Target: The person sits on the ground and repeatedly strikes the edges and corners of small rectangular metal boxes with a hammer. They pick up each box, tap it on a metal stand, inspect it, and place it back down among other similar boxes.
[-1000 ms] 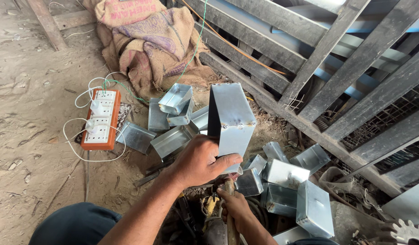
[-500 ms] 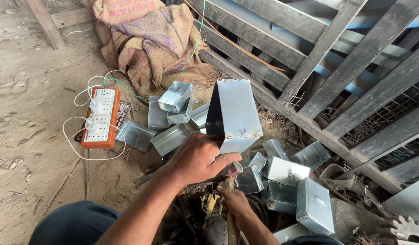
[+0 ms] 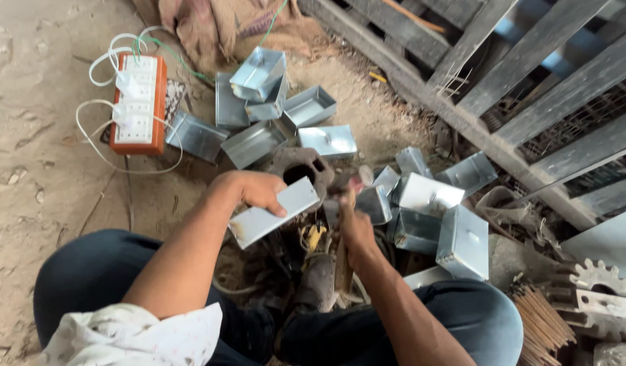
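Observation:
My left hand grips a flat folded sheet-metal piece, holding it low and tilted against a dark iron block with a hole. Just to the right, my right hand is closed around the wooden handle of a hammer, whose head is up near the block. Both hands work over my lap, above the sandy ground between my knees.
Several finished shiny metal boxes lie in a far pile and a pile to the right. An orange and white power strip with white cables lies at left. Grey wooden slats, a sack and a gear surround the spot.
The metal box that my left hand held upright has come down and now lies flat and low by the iron block. The view has tilted downward and closer.

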